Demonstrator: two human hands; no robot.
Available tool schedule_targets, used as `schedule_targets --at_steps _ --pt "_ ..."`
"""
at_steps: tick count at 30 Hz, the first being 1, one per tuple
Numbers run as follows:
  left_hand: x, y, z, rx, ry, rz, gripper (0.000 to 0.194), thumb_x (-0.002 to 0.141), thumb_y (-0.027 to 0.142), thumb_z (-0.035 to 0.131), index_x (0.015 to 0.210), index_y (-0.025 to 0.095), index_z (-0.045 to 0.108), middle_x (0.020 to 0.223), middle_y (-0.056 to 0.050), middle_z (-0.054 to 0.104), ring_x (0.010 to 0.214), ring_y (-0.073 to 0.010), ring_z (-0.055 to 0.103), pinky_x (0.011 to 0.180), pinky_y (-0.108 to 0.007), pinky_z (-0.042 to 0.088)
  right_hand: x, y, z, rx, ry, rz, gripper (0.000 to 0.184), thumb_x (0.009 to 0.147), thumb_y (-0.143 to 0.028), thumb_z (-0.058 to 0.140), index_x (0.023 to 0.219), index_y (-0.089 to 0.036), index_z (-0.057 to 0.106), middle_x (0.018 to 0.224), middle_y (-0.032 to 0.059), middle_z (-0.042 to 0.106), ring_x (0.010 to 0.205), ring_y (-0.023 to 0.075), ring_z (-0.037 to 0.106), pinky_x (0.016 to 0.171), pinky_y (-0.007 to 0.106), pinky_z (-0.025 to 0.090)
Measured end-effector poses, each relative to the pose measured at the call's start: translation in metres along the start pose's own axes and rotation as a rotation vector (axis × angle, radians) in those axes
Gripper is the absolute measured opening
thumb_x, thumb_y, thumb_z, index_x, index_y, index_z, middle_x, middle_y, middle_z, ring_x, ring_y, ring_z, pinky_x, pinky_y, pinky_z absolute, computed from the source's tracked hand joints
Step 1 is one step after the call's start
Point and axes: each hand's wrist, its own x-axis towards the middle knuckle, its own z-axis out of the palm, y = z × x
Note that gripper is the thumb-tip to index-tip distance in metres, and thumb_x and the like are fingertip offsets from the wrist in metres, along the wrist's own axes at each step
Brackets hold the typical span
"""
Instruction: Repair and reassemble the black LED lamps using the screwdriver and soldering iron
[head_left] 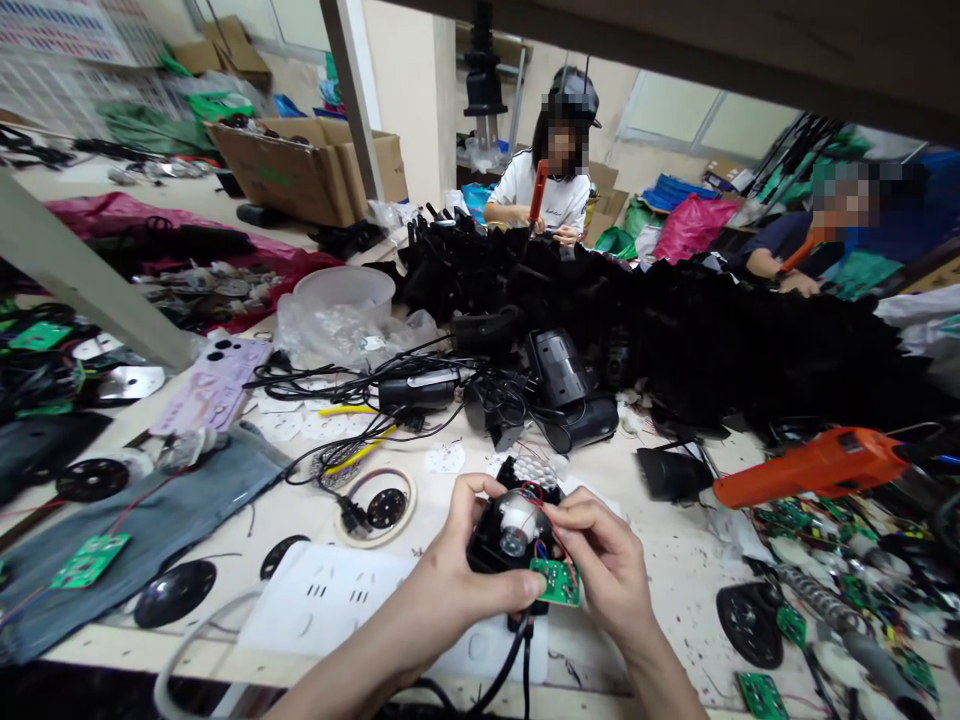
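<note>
My left hand [457, 570] is closed around an open black plastic housing [487, 540], its thumb pressing on a small green circuit board [561, 582] at the housing's lower right. Inside the housing sits a rounded metallic part with a white, clear-tipped cylinder [516, 530]. My right hand [611, 555] pinches at the thin red wire [574, 560] that runs from this part to the board; its fingertips partly hide the wire. A black cable [506, 670] hangs below the housing. Under my hands lies a white power strip [330, 600].
An orange electric screwdriver [817, 468] lies at right, above loose circuit boards and parts. Black housings [559, 370] and cables stand ahead, before a large black heap [675, 330]. A tape roll [409, 500], denim cloth [247, 470] and phone [214, 385] lie left. Two people work beyond.
</note>
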Motion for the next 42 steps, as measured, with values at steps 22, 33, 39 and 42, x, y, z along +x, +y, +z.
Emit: schedule_targets --at_steps 22,33,39,42 --pt "0.009 -0.008 0.003 -0.197 0.022 -0.089 0.079 0.061 0.033 0.084 0.122 0.031 0.034 0.114 -0.006 0.057 0.089 -0.0231 0.062 0.063 -0.033 0.055 0.002 0.006 0.001 -0.138 -0.063 -0.082 0.017 0.092 -0.01 0.049 0.09 -0.02 0.063 0.076 0.0019 0.058 0.068 0.0141 0.056 0.06 0.026 0.045" --pt "0.006 -0.004 0.008 -0.144 0.054 -0.04 0.068 0.066 0.034 0.081 0.116 0.03 0.035 0.104 -0.003 0.059 0.086 -0.0203 0.058 0.065 -0.03 0.053 0.008 0.001 0.0 -0.141 -0.076 -0.103 0.018 0.091 -0.011 0.05 0.079 -0.019 0.058 0.072 0.0012 0.056 0.065 0.0137 0.054 0.059 0.025 0.044" --pt "0.007 -0.01 0.006 -0.085 0.079 -0.016 0.064 0.066 0.032 0.08 0.112 0.028 0.036 0.098 0.0 0.058 0.086 -0.0179 0.056 0.069 -0.028 0.051 0.007 0.002 0.0 -0.129 -0.07 -0.11 0.019 0.092 -0.012 0.05 0.078 -0.019 0.059 0.071 0.0013 0.056 0.064 0.0137 0.054 0.057 0.025 0.044" --pt "0.009 -0.011 0.004 -0.129 0.07 -0.045 0.069 0.064 0.032 0.081 0.115 0.03 0.036 0.103 -0.002 0.058 0.091 -0.0197 0.057 0.073 -0.031 0.053 0.004 0.007 0.0 -0.118 -0.071 -0.053 0.014 0.091 -0.012 0.054 0.085 -0.019 0.064 0.073 0.0017 0.058 0.066 0.0139 0.056 0.059 0.025 0.045"
